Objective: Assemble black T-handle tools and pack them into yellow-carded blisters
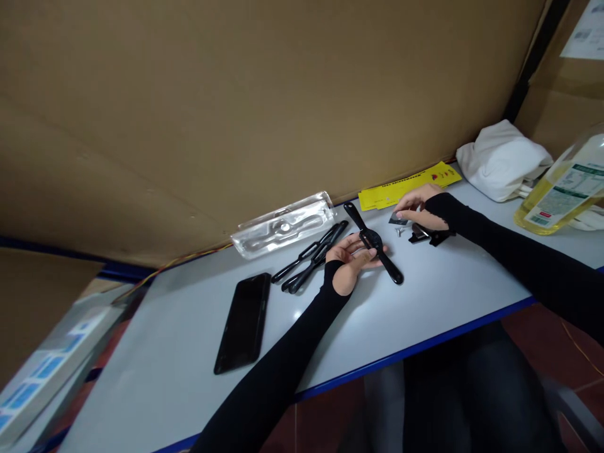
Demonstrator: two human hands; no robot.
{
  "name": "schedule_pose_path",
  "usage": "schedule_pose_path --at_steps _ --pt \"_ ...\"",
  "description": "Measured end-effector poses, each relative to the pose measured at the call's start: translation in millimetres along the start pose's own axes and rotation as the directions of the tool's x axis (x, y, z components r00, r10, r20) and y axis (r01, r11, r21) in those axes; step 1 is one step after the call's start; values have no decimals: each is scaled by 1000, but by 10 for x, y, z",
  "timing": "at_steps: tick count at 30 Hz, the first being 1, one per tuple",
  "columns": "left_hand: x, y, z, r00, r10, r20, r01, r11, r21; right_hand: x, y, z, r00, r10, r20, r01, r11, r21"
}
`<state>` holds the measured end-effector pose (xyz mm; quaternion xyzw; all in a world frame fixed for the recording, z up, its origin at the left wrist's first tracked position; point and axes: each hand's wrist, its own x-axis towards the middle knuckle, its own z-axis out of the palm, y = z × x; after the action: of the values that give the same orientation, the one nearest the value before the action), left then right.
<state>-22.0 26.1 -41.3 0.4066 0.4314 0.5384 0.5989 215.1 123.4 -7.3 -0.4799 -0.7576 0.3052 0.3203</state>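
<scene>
My left hand (352, 258) is closed around the middle of a black spokeshave (372, 238), whose two handles stick out at a slant above the table. Between the fingertips of my right hand (419, 207) is a small dark flat blade (397, 219). Just below that hand, a few small screws (399, 232) lie on the table beside several black metal parts (427, 235). Several more black spokeshave bodies (314, 257) are piled to the left of my left hand.
Clear plastic blister packaging (285, 226) and yellow printed cards (377, 196) lie along the back of the grey table (165, 327). A black phone (243, 322) rests at the left. On the right are a white cloth bundle (503, 157) and a bottle of yellow liquid (564, 189).
</scene>
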Motion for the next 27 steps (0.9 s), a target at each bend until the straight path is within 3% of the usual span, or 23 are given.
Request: schedule_pose_path --at_steps 4,7,10,14,18,23,27 --pt "-13 -58 9 1000 9 -29 -9 1000 -18 -64 -113 95 1000 2 -15 2 957 290" --pt "-31 -77 36 999 17 -39 -17 1000 -22 -127 -166 281 995 61 84 -93 881 464" --pt "-52 -52 66 999 21 -41 -21 1000 -15 -206 -184 498 988 91 122 -140 855 499" --pt "-58 -18 89 997 2 -73 -5 999 -43 -280 -186 650 994 55 99 -98 853 512" --pt "-61 -30 113 993 -5 -116 -5 996 -87 -299 -196 631 990 13 142 -87 841 534" --pt "-104 -5 175 963 4 -269 -20 998 -55 -318 -231 602 976 -28 218 -109 800 590" --pt "-119 39 203 946 -28 -323 17 999 -38 -342 -259 617 972 -34 233 -111 806 582"
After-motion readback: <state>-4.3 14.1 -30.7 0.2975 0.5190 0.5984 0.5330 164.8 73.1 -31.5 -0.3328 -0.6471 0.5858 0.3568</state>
